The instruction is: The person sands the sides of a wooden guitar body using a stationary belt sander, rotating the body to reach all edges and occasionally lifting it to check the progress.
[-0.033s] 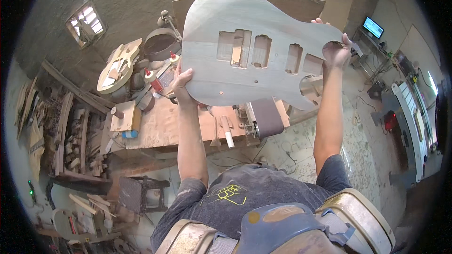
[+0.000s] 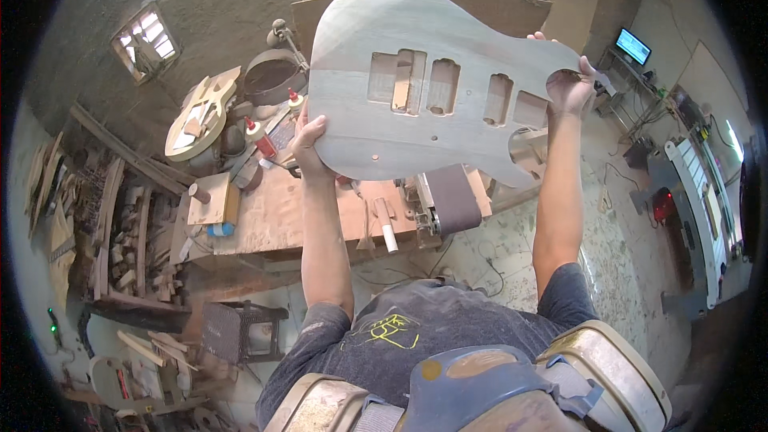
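An unpainted greyish guitar body (image 2: pixel 400 136) is held up in front of me at arm's length, above the workbench. It has several routed cavities, a few small holes and a curved horn at its lower right. My left hand (image 2: pixel 310 142) grips the rounded edge on the left, thumb on the near face and fingers mostly behind. At the other end, my right hand (image 2: pixel 571 90) is closed around the upper right horn, with some fingertips showing beyond the top edge. Through one cavity, a strip of light background shows.
Below lies a wooden workbench (image 2: pixel 280 224) with a belt sander (image 2: pixel 452 200), a red glue bottle (image 2: pixel 260 138) and a wooden block (image 2: pixel 212 198). Another guitar body (image 2: pixel 180 134) rests at the back left. A stool (image 2: pixel 240 332) and scrap wood (image 2: pixel 132 264) stand left; a screen (image 2: pixel 634 46) glows far right.
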The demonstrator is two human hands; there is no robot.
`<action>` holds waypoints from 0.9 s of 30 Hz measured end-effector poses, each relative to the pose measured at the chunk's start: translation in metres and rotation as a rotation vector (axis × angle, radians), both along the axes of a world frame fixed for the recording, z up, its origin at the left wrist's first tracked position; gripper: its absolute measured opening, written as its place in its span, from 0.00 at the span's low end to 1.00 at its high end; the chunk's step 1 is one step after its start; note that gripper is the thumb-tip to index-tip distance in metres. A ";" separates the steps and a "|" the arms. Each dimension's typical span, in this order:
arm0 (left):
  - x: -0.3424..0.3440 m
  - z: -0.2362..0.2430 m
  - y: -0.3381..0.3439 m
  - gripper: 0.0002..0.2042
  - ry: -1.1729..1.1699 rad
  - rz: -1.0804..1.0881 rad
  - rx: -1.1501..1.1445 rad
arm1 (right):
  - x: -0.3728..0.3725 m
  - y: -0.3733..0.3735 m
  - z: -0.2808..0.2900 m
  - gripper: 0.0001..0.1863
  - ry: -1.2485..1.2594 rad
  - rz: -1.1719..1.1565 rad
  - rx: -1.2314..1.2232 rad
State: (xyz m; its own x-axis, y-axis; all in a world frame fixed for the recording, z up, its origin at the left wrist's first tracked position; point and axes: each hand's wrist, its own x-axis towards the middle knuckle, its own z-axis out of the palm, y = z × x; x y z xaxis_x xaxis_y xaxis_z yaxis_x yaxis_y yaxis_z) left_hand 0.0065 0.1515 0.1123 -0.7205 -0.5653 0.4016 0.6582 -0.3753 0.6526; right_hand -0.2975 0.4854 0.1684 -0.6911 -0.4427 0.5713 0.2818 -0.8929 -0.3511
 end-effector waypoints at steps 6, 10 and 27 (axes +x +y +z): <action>-0.001 0.013 0.007 0.28 0.025 -0.001 0.075 | 0.009 -0.001 0.007 0.33 -0.228 -0.350 0.125; 0.005 0.014 0.005 0.33 0.065 -0.094 0.023 | 0.038 -0.009 0.016 0.32 -0.223 -0.461 0.190; 0.006 0.019 -0.007 0.35 0.201 -0.088 -0.035 | 0.022 0.003 0.004 0.47 0.108 -0.282 0.059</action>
State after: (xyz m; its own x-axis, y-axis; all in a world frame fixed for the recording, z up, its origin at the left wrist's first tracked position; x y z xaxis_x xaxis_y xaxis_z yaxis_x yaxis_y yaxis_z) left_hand 0.0124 0.1446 0.1315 -0.6698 -0.4867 0.5608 0.7422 -0.4165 0.5250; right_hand -0.2756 0.4880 0.1729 -0.7278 -0.2768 0.6275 -0.0160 -0.9078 -0.4191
